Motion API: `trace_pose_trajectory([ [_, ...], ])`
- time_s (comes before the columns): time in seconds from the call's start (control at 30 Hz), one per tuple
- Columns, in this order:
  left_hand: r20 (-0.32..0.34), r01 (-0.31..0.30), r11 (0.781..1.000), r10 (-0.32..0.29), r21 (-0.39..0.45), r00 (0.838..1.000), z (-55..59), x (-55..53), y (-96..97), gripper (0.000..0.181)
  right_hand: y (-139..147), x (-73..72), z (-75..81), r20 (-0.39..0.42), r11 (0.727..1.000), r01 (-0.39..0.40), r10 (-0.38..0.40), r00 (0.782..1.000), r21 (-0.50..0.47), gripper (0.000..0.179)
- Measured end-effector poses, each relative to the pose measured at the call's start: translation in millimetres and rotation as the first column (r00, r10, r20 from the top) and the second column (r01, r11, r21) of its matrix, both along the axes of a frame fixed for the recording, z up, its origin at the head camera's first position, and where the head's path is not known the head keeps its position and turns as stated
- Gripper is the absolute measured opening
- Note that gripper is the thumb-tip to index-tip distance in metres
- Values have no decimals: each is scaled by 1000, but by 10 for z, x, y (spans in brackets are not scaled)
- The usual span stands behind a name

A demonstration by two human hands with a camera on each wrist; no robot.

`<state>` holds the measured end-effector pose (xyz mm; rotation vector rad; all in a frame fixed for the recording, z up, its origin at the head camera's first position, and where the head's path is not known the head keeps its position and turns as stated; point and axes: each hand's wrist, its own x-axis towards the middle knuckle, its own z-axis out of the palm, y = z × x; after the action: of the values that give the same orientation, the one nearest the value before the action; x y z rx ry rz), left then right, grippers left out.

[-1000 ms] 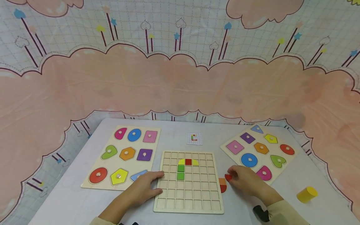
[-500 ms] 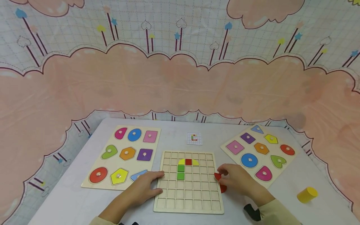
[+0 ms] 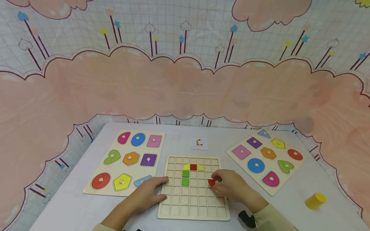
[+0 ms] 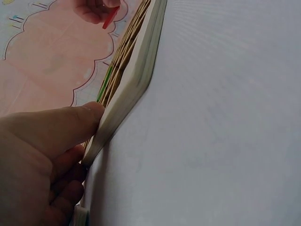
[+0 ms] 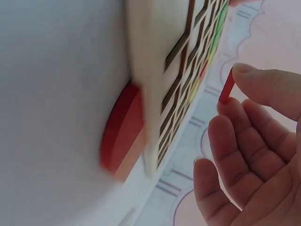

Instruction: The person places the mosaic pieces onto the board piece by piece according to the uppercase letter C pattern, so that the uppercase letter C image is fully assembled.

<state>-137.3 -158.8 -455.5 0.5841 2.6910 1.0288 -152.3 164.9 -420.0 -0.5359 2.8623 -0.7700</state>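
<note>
Pinched between thumb and fingertips of the right hand [image 3: 231, 186], a small red piece [image 3: 211, 183] is held just above the right part of the grid board [image 3: 193, 205], over empty cells; in the right wrist view the same piece [image 5: 227, 87] is seen edge-on, clear of the board's surface. The left hand [image 3: 147, 192] is laid flat with relaxed, straight fingers against the near left edge of the grid board, the thumb [image 4: 70, 123] resting on its rim, so the board is steadied rather than gripped.

Ahead of the left hand's fingertips, five pieces are already seated in the grid: a yellow quarter, a red square [image 3: 193, 166] and another yellow quarter in a row, with two green squares [image 3: 185, 177] stacked beneath the left one. Judged against the small pattern card [image 3: 199, 143] lying beyond the board, the figure appears only partly built; the card's detail is too small to count what remains. Spare red and orange pieces [image 5: 123, 134] are tucked against the board's right edge, below the right hand.

A shape puzzle [image 3: 127, 160] is placed beyond the left hand, a second shape puzzle [image 3: 267, 158] beyond the right, and a yellow cylinder [image 3: 315, 200] on the desk [image 3: 75, 208] well to the right.
</note>
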Motion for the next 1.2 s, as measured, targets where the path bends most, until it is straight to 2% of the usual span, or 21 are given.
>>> trace_pose_trajectory([
  [0.33, 1, -10, 1000, 10, 1, 1000, 2, 5, 3, 54, -301, 15, 53, -15, 997, -67, 67, 998, -21, 19],
  [0.5, -5, -7, 1000, 7, 6, 1000, -4, 3, 1, 54, -405, 8, 30, -16, 994, -100, 100, 995, -41, 19],
  [0.7, -7, -8, 1000, 8, 7, 1000, -9, -1, 0, 54, -509, -7, -18, -61, 989, -138, 135, 989, -53, 17],
  [1.2, -1, -8, 1000, 8, 1, 1000, -25, -11, -8, 54, -702, -2, -48, -36, 989, -147, 147, 988, 7, 16],
])
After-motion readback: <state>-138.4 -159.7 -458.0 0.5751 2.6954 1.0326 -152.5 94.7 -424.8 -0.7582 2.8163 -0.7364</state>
